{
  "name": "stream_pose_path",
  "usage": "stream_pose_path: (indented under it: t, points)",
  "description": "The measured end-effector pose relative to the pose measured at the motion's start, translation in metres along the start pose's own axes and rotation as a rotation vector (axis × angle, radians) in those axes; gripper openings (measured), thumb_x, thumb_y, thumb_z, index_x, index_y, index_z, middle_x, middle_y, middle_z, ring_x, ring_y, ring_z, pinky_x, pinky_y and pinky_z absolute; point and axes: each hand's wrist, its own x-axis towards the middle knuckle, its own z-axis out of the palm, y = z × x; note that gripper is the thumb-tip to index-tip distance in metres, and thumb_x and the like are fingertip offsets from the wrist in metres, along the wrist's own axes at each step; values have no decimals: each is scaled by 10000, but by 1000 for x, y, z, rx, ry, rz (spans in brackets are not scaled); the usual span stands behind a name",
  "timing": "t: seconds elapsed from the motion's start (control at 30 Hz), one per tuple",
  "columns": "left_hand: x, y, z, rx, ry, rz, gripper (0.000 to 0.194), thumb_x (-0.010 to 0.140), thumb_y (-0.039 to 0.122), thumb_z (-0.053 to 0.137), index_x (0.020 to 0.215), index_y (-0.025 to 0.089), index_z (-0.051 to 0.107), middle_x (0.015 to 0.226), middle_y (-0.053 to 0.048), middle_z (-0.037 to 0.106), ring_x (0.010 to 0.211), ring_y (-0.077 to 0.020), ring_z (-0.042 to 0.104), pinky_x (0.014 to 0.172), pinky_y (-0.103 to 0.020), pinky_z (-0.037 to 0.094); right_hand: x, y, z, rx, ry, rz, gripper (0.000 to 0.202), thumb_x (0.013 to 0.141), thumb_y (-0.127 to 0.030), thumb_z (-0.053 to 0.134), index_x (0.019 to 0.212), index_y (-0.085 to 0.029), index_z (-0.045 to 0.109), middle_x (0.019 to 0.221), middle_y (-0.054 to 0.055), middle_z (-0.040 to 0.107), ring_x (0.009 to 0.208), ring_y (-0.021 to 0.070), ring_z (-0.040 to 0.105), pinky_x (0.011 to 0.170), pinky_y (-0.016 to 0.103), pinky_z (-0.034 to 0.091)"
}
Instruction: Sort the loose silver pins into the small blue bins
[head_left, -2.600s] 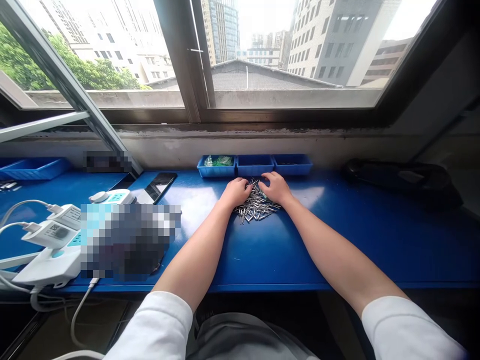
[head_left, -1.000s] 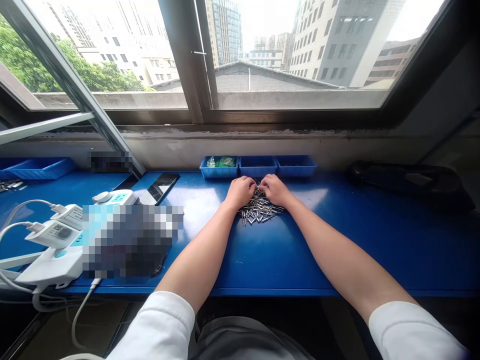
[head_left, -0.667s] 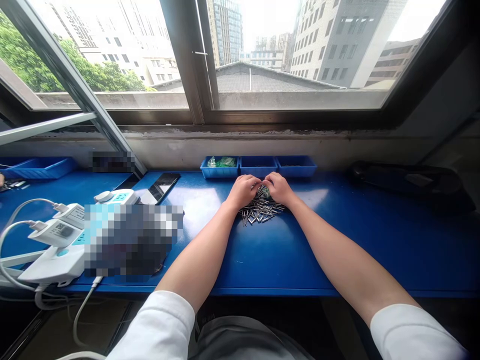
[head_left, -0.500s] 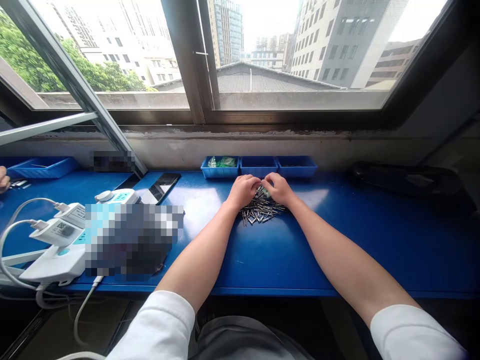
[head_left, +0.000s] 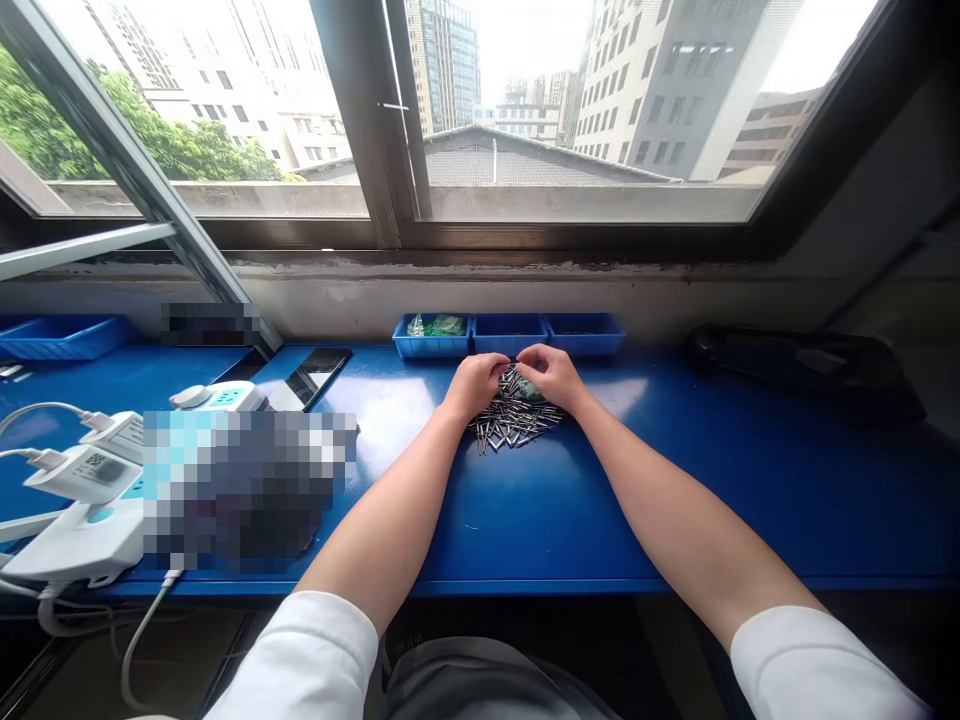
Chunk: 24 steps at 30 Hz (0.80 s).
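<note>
A heap of thin, silvery metal pins (head_left: 514, 422) lies on the blue table, spread below and between my hands. At the heap's left edge my left hand (head_left: 478, 382) bends over the far pins, its fingers curled and pressed together. Opposite it, my right hand (head_left: 551, 375) is also curled, thumb and forefinger drawn close. What either hand pinches, if anything, is too small and partly hidden. Beside the right fingers, a small greenish clear packet (head_left: 528, 388) rests among the pins.
Behind the hands stand three joined blue bins (head_left: 510, 343); the left one contains green packets (head_left: 442, 325). Leftward lie a phone (head_left: 319, 378), a white power strip (head_left: 82, 540) with plugs and cables, and a blurred-out object (head_left: 247, 490). A dark bag-like item (head_left: 810, 370) sits at right.
My view has shifted, so the scene sits a little further left. The gap between my fingertips is slightly wider. Another person's hand at the left edge has gone out of view.
</note>
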Motion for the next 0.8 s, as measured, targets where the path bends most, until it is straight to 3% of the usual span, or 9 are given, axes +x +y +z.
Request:
stream_pose_path:
  t: [0.17,0.33,0.43,0.53,0.67,0.8]
  points:
    - [0,3,0,-9,-18,-5,206,865,259,518,963,209,692,963,-36,722,910,-182,662,853,-284,502,0,1,-1,95,22,65,193,692,-364,656,735,-179,692,704,22,678,640,155,591,582,266,443]
    - [1,-2,-3,40,82,-42,320,848,359,539,1097,181,633,1100,-75,671,1045,-209,607,936,-322,470,2,5,-7,-15,242,94,154,669,-325,648,708,-183,695,701,23,684,640,167,596,623,289,470]
    - [1,-12,-8,116,147,-194,306,837,346,527,1064,175,639,1077,-87,673,1025,-226,608,935,-346,467,4,8,-16,-182,398,68,148,682,-280,614,770,-198,700,804,36,703,794,203,614,778,336,476]
    - [0,-21,-13,162,115,-359,284,820,335,513,1007,176,656,1025,-98,684,989,-246,617,904,-363,475,6,13,-26,-354,483,100,206,684,-245,587,854,-207,696,891,52,705,954,245,576,912,413,415]
    - [-2,-24,-15,166,60,-442,289,805,354,506,977,183,662,1025,-101,686,975,-249,620,886,-358,477,10,23,-34,-455,524,192,347,672,-231,577,1005,-199,667,995,85,690,1042,297,493,931,510,352]
    - [-2,-24,-13,189,1,-445,291,787,355,512,967,184,666,1022,-103,687,970,-244,622,873,-343,476,10,32,-34,-453,468,226,466,676,-250,580,1139,-201,605,1094,110,648,1077,325,420,915,556,334]
